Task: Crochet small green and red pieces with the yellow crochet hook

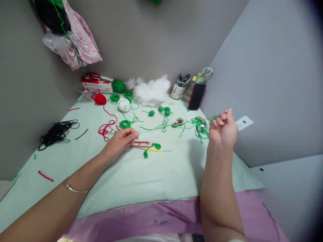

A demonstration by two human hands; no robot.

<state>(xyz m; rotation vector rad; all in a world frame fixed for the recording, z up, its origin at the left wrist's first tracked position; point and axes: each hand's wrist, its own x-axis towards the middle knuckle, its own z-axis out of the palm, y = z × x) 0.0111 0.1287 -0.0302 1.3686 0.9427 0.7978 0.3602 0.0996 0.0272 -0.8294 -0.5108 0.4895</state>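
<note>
My left hand [127, 137] is closed in a pinch above the left end of orange thread snips [146, 144]; what lies between its fingertips I cannot make out. Raised at the right, my right hand [224, 127] has its fingers curled round a strand of green yarn [214, 117]. That strand leads toward a tangle of green and red yarn scraps [200, 126] beside it. By the snips lie a yellow-handled crochet hook [155, 150] and a small green crocheted piece [145, 154] with a curled tail.
Along the back stand stuffing [152, 90], a green yarn ball [118, 86], a pen cup [178, 90], a bottle [199, 78] and a phone [197, 96]. Red yarn [100, 99], white yarn [123, 105] and black cord [57, 133] lie left. Walls enclose the table [161, 181].
</note>
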